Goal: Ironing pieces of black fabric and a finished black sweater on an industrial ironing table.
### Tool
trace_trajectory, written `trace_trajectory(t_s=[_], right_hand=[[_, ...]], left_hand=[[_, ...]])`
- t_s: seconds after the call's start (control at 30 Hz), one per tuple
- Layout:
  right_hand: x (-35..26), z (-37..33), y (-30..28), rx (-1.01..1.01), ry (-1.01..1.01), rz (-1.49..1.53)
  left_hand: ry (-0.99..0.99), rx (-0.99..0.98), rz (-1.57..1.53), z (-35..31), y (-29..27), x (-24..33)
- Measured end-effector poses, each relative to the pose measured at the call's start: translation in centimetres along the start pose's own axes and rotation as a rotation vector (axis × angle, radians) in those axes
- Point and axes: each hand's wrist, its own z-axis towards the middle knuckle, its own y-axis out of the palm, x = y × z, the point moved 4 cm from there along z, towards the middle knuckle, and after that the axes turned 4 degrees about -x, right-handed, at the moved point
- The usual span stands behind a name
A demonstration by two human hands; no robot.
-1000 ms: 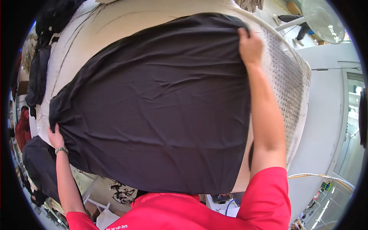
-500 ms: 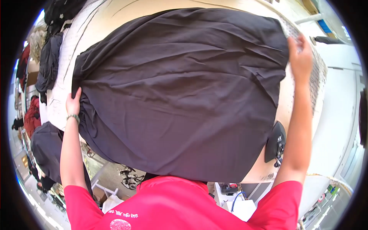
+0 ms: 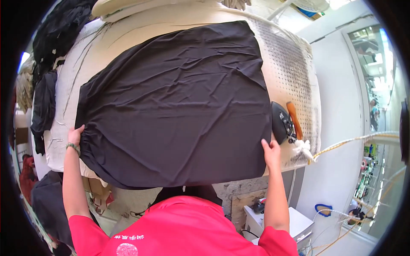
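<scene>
A large black skirt-like garment lies spread and lightly creased on the cream-covered ironing table. Its left edge is gathered, and there my left hand, with a beaded bracelet at the wrist, grips the fabric between thumb and fingers. At the lower right edge my right hand pinches the cloth, thumb on top. Just beyond that hand, beside the garment's right edge, rests a dark iron with a brown handle.
Dark clothes hang over the table's left end, and a dark cloth hangs lower left. A cord runs right from the iron. A white cabinet stands below the table's near right edge.
My right hand has come from the far right corner down to the near right edge and taken hold there. The garment lies flatter. The view has shifted, showing more of the right side.
</scene>
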Motion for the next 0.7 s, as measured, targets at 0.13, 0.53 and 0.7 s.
trace_trajectory(t_s=[0.13, 0.53, 0.7], right_hand=[[-0.8, -0.6, 0.0, 0.236, -0.165, 0.02], [2.5, -9.3, -6.0, 0.194, -0.194, -0.367], [9.7, -11.6, -3.5, 0.263, -0.148, -0.62]], left_hand=[[-0.19, -0.083, -0.214, -2.0, 1.7, 3.2], [0.07, -0.02, 0.611, -11.5, -4.6, 4.8], [-0.007, 0.106, 0.863, -17.2, -2.4, -1.5]])
